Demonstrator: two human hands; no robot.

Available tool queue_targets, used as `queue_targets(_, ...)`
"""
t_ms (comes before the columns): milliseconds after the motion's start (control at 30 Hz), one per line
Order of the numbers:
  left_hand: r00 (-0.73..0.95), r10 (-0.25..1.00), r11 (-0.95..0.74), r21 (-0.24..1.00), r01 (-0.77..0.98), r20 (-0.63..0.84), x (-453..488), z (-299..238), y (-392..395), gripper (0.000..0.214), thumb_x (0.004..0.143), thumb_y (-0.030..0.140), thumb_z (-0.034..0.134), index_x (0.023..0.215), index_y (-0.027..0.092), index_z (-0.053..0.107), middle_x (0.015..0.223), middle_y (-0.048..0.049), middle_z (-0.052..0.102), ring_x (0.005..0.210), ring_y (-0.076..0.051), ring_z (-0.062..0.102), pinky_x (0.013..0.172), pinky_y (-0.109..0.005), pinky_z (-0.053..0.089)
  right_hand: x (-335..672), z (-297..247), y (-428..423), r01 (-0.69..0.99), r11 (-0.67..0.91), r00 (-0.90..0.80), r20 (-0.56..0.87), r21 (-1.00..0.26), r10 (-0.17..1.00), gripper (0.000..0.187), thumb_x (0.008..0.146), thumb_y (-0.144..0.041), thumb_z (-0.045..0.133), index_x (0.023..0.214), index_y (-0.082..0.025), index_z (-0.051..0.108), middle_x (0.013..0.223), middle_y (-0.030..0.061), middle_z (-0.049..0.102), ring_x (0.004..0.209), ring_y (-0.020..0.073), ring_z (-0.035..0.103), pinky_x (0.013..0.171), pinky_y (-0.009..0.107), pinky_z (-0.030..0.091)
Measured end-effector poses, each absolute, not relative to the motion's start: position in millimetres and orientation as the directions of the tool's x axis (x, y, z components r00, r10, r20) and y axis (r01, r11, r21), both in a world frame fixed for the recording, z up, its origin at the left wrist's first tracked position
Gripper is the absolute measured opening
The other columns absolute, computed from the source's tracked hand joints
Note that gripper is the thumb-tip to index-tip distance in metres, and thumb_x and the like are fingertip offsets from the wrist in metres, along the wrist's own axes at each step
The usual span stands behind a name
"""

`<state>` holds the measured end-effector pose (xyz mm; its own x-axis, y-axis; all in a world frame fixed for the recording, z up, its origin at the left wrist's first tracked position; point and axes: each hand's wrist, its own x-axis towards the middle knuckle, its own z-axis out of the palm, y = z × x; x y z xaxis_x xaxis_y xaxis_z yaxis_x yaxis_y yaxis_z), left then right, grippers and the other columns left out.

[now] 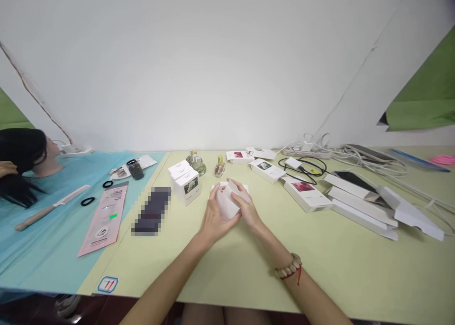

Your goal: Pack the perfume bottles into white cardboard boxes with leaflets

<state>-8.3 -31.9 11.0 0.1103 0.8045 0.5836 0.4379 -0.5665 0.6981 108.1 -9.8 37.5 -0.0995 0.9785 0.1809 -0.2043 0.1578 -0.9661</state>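
Observation:
Between my two hands is a small white carton (pixel 226 206), tilted over the table. My left hand (pixel 213 215) wraps its left side and bottom. The fingers of my right hand (pixel 246 206) press on its right side and top edge. Part of another white box shows on the table behind my fingers, mostly hidden. Just left of my hands stand closed white boxes (pixel 186 190) with a flower picture on the front. Behind them are glass perfume bottles (pixel 196 162) with yellowish tops, and one single bottle (pixel 219 166) stands nearer the middle.
Flattened white cartons (pixel 306 194) lie to the right, beside black cable (pixel 313 168) and a power strip (pixel 302 150). At left, a blue cloth (pixel 46 249) carries a mannequin head (pixel 48 156), a comb (pixel 53 206), a pink packet (pixel 106 220) and a dark jar (pixel 135 170). Another person's hand (pixel 7 168) touches the mannequin's hair.

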Motion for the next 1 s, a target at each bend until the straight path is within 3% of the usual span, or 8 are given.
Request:
queue_targets(167,0.141,0.882,-0.465,0.783,0.412,0.45,-9,9,-30,0.097,0.063,0.033,0.069,0.136,0.019,0.007,0.136,-0.0151,0.034,0.125,-0.027,0.035,0.101,-0.044,0.032,108,36,-11,-0.16,0.186,-0.093,0.202,-0.97,0.975,0.043,0.079,-0.045,0.046,0.119,-0.027,0.048,0.122,0.0027,0.051,0.11,0.0223,0.049,0.093,0.036,0.037)
queue_targets(333,0.091,0.891,-0.448,0.827,0.339,0.445,-10,14,-28,0.084,0.063,0.028,0.067,0.134,0.02,0.021,0.136,-0.0121,0.035,0.124,-0.026,0.036,0.102,-0.041,0.032,108,34,-11,-0.183,0.186,-0.153,0.215,-0.965,0.964,0.047,0.079,-0.052,0.042,0.119,-0.026,0.047,0.124,0.0025,0.051,0.113,0.0231,0.046,0.093,0.036,0.037)
queue_targets(467,0.022,0.93,-0.368,0.925,0.099,0.368,-13,24,-28,0.068,0.067,0.032,0.065,0.127,0.018,0.035,0.127,-0.0111,0.047,0.113,-0.024,0.048,0.094,-0.037,0.04,110,34,-6,-0.266,0.175,-0.18,0.227,-0.948,0.957,0.05,0.08,-0.056,0.035,0.117,-0.026,0.049,0.121,0.0053,0.053,0.114,0.0237,0.046,0.083,0.036,0.045)
queue_targets(567,0.019,0.979,-0.197,0.972,-0.129,0.201,-17,30,-28,0.05,0.072,0.04,0.06,0.112,0.012,0.051,0.11,-0.0123,0.06,0.099,-0.025,0.057,0.084,-0.035,0.045,112,35,-1,-0.217,0.16,-0.14,0.193,-0.963,0.971,0.047,0.076,-0.049,0.05,0.117,-0.026,0.049,0.116,0.0063,0.055,0.109,0.0231,0.048,0.073,0.03,0.047)
queue_targets(667,0.01,0.996,-0.082,0.964,-0.252,0.088,-20,33,-26,0.046,0.071,0.043,0.061,0.105,0.012,0.058,0.105,-0.0109,0.063,0.095,-0.025,0.059,0.08,-0.034,0.047,112,34,1,-0.117,0.14,-0.115,0.154,-0.983,0.981,0.047,0.075,-0.044,0.056,0.117,-0.025,0.051,0.112,0.0058,0.058,0.102,0.0213,0.053,0.07,0.027,0.047)
queue_targets(767,-0.02,0.996,-0.086,0.966,-0.246,0.083,-22,32,-23,0.044,0.073,0.044,0.06,0.105,0.013,0.059,0.102,-0.0101,0.064,0.097,-0.024,0.058,0.082,-0.033,0.046,111,32,0,-0.091,0.134,-0.123,0.145,-0.987,0.982,0.045,0.077,-0.046,0.053,0.114,-0.021,0.055,0.107,0.0061,0.062,0.093,0.0206,0.057,0.072,0.03,0.048)
queue_targets(867,-0.074,0.983,-0.179,0.972,-0.154,0.169,-23,31,-21,0.043,0.08,0.047,0.049,0.105,0.014,0.059,0.105,-0.0102,0.062,0.104,-0.023,0.054,0.087,-0.033,0.043,109,31,-1,-0.092,0.109,-0.099,0.118,-0.99,0.988,0.048,0.079,-0.052,0.048,0.11,-0.017,0.058,0.103,0.008,0.064,0.09,0.0222,0.058,0.072,0.033,0.049)
queue_targets(1000,-0.119,0.949,-0.294,0.956,-0.008,0.291,-23,31,-22,0.044,0.082,0.049,0.044,0.109,0.017,0.056,0.108,-0.0084,0.06,0.103,-0.022,0.054,0.089,-0.033,0.041,107,29,-2,-0.132,0.03,-0.11,0.044,-0.991,0.993,0.06,0.08,-0.061,0.038,0.114,-0.016,0.056,0.103,0.0103,0.064,0.085,0.0234,0.061,0.06,0.033,0.053)
